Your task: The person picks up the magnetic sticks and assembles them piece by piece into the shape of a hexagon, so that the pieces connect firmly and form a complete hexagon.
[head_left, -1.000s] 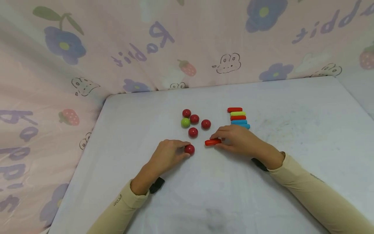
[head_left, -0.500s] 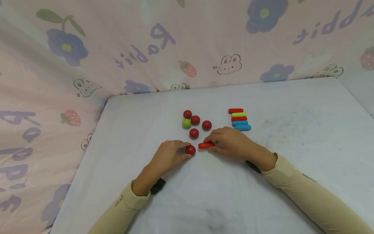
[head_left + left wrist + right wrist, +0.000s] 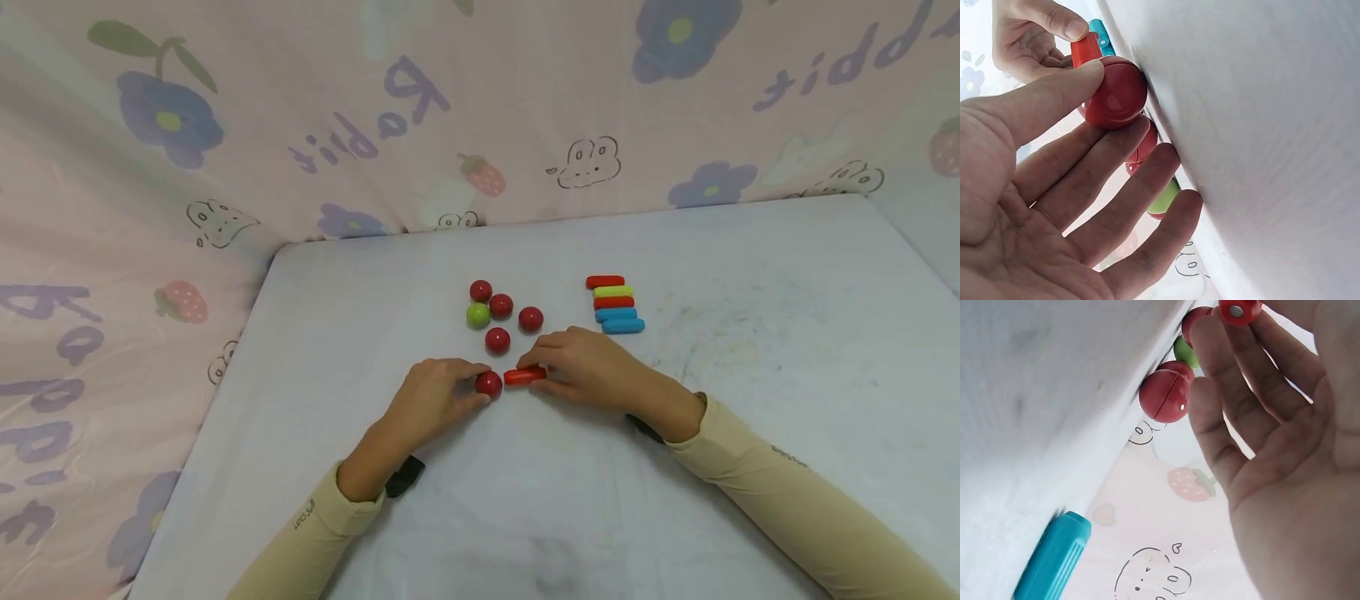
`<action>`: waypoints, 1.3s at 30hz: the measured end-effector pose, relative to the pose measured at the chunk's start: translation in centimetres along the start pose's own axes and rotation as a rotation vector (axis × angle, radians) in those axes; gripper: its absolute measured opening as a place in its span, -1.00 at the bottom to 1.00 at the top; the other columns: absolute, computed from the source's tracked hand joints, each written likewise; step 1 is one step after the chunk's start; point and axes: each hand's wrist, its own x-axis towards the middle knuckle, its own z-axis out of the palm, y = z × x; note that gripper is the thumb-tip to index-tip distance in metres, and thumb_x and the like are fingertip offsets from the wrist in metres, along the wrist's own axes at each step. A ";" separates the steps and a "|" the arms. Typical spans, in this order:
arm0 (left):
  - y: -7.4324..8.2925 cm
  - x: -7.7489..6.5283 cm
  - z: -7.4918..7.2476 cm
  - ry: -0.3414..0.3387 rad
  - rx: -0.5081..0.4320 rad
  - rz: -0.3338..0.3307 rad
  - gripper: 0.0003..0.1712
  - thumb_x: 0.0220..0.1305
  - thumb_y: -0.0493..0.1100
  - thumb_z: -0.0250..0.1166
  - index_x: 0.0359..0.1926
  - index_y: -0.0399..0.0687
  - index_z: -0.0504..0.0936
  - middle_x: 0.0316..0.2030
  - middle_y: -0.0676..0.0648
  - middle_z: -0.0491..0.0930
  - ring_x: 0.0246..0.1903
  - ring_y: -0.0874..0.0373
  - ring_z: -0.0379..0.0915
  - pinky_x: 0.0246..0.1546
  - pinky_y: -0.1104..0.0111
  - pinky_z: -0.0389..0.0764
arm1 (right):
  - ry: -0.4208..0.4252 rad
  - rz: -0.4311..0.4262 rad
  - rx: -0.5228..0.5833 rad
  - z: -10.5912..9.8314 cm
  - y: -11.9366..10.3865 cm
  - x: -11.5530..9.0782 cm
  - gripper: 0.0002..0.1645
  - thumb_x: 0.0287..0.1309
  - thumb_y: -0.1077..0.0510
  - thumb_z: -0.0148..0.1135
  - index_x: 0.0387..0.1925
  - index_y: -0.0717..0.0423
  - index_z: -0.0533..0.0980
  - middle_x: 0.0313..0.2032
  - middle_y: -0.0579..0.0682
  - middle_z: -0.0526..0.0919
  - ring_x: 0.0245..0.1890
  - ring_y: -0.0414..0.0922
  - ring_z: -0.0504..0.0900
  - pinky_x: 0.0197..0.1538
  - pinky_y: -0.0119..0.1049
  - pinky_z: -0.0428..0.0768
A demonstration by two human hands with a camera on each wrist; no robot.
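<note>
My left hand (image 3: 429,398) pinches a glossy red ball (image 3: 489,384) between thumb and fingers, low at the white table. In the left wrist view this ball (image 3: 1121,97) shows a seam, and my other fingers spread loosely below it. My right hand (image 3: 596,371) pinches a short red stick (image 3: 522,377), its left end right at the ball's right side. In the right wrist view the red stick (image 3: 1239,310) shows a silver disc in its end. Just behind the hands lie more red balls (image 3: 497,340) and one green ball (image 3: 478,315).
A stack-like row of short sticks lies behind my right hand: red (image 3: 605,282), yellow (image 3: 612,292) and blue (image 3: 623,326) ones. The white table (image 3: 720,517) ends at the back against a pink patterned cloth (image 3: 525,100).
My right hand has moved left with the red stick, bringing its end up to the red ball. My left hand has kept its place and its hold on the ball.
</note>
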 end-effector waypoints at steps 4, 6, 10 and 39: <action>-0.2 0.0 0.0 0.015 -0.007 0.026 -0.60 0.08 -0.15 0.53 0.00 -0.03 0.76 -0.11 -0.02 0.77 -0.06 0.12 0.69 -0.01 0.23 0.67 | -0.005 -0.004 -0.004 0.0 -0.3 0.3 -0.63 0.09 -0.01 0.48 -0.04 -0.09 0.67 -0.20 -0.18 0.71 -0.25 -0.23 0.61 -0.09 -0.26 0.59; -0.2 0.0 0.1 0.017 -0.006 0.028 -0.60 0.08 -0.15 0.53 -0.01 -0.02 0.76 -0.11 -0.02 0.77 -0.06 0.12 0.69 -0.01 0.23 0.68 | -0.012 -0.003 -0.006 0.0 -0.4 0.3 -0.63 0.09 -0.01 0.47 -0.04 -0.09 0.67 -0.21 -0.18 0.71 -0.26 -0.24 0.60 -0.10 -0.27 0.59; -0.1 0.0 0.1 0.015 -0.005 0.025 -0.60 0.09 -0.14 0.53 0.00 -0.02 0.76 -0.11 -0.01 0.77 -0.05 0.12 0.69 0.00 0.23 0.67 | -0.019 -0.006 -0.016 0.1 -0.3 0.3 -0.64 0.09 -0.01 0.47 -0.04 -0.10 0.67 -0.21 -0.18 0.71 -0.29 -0.25 0.59 -0.11 -0.28 0.59; 0.3 -0.1 0.0 0.003 0.005 -0.022 -0.57 0.08 -0.11 0.54 0.02 0.01 0.75 -0.09 -0.01 0.77 -0.06 0.10 0.68 -0.01 0.22 0.67 | -0.038 -0.005 -0.047 0.3 -0.2 0.2 -0.62 0.07 -0.04 0.49 -0.05 -0.10 0.67 -0.21 -0.19 0.72 -0.25 -0.26 0.60 -0.12 -0.30 0.58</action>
